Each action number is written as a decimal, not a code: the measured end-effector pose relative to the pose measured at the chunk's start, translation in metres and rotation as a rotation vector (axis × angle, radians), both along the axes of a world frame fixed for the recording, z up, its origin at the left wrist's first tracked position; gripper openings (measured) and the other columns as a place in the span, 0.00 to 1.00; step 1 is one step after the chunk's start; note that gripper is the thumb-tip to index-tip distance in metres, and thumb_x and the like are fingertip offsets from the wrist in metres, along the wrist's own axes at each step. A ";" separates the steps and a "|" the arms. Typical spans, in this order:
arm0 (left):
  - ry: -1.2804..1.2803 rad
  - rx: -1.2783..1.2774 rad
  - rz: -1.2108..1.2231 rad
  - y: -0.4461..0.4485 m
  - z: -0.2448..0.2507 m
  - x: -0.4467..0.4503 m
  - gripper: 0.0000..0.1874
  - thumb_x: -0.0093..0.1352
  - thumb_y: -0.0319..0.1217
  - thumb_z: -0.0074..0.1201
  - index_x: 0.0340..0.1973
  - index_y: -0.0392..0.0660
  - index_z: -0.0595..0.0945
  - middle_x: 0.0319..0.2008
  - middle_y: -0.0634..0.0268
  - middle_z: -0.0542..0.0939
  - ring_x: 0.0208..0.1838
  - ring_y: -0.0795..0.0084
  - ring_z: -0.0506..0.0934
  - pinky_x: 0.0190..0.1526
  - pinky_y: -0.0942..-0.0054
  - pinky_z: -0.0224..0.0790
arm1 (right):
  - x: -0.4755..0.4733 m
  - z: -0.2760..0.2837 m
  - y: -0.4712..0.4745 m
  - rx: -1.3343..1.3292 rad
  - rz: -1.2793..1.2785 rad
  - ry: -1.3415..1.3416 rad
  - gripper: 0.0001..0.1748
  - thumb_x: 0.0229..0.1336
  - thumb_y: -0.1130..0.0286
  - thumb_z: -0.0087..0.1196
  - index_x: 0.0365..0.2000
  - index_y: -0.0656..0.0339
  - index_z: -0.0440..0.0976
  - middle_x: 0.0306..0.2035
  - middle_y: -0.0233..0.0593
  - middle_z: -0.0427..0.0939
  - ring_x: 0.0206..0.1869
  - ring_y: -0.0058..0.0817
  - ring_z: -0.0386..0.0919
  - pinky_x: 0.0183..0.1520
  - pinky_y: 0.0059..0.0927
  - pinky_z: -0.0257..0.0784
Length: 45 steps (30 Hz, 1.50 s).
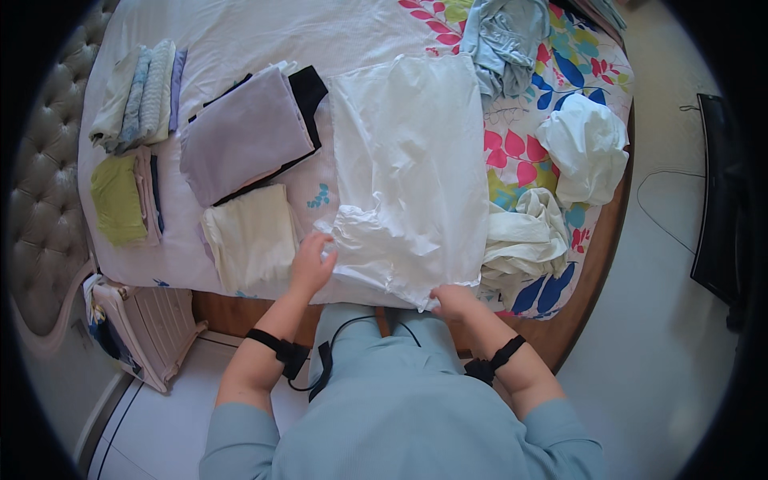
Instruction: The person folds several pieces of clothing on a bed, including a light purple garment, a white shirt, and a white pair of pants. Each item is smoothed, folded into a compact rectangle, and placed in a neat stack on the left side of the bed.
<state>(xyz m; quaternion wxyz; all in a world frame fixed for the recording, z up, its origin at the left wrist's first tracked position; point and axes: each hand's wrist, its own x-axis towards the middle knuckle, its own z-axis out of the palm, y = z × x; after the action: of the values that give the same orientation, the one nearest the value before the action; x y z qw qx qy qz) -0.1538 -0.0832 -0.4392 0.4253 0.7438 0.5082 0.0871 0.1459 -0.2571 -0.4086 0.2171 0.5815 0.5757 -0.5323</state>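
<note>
A white garment (414, 162) lies spread on the bed in front of me, its lower part crumpled near the bed's edge. My right hand (454, 301) pinches its bottom corner at the near edge. At its lower left side is my left hand (314, 261), fingers apart and nothing seen in it. Just left of that hand rests a folded cream cloth (251, 237). Beyond it sits a stack of folded clothes with a lilac piece (249, 135) on top and black fabric under it. A crumpled pale cream garment (525, 237) touches the white garment's right side.
Farther left are rolled clothes (141, 93) and a folded green garment (119, 200). Crumpled white fabric (588, 150) and light blue fabric (504, 45) lie on the right. A tufted headboard (51, 162), a bedside cabinet (159, 327) and a black television (714, 204) stand around the bed.
</note>
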 end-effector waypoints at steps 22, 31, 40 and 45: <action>-0.285 -0.478 0.460 -0.002 -0.074 -0.016 0.31 0.59 0.29 0.53 0.60 0.47 0.69 0.55 0.53 0.72 0.54 0.54 0.73 0.56 0.67 0.64 | -0.029 0.019 0.154 0.286 0.361 0.189 0.15 0.39 0.80 0.55 0.31 0.49 0.75 0.39 0.27 0.76 0.55 0.29 0.68 0.70 0.54 0.43; -0.375 -0.536 0.551 -0.043 -0.041 -0.017 0.28 0.59 0.29 0.57 0.56 0.41 0.71 0.47 0.53 0.78 0.48 0.62 0.77 0.50 0.65 0.68 | -0.024 0.026 0.159 0.332 0.318 0.172 0.13 0.38 0.82 0.54 0.26 0.51 0.74 0.32 0.25 0.77 0.49 0.28 0.73 0.70 0.52 0.43; -0.026 -0.001 -0.201 -0.048 0.002 0.022 0.13 0.57 0.36 0.58 0.34 0.42 0.80 0.32 0.60 0.81 0.36 0.57 0.78 0.41 0.63 0.68 | -0.017 0.020 0.162 0.299 0.245 0.189 0.10 0.40 0.79 0.56 0.26 0.51 0.73 0.29 0.28 0.76 0.46 0.31 0.73 0.67 0.50 0.50; 0.057 0.166 -0.037 -0.047 -0.038 -0.001 0.12 0.61 0.38 0.56 0.29 0.42 0.82 0.29 0.58 0.81 0.33 0.55 0.79 0.38 0.61 0.70 | -0.015 0.017 0.168 0.285 0.253 0.153 0.07 0.42 0.76 0.55 0.24 0.52 0.72 0.28 0.30 0.76 0.43 0.33 0.74 0.65 0.48 0.53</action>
<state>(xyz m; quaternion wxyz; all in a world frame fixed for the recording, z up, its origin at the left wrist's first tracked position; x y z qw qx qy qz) -0.1548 -0.1307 -0.4775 0.3492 0.7880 0.4973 0.0995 0.1309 -0.0891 -0.3919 0.1534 0.4873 0.7286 -0.4563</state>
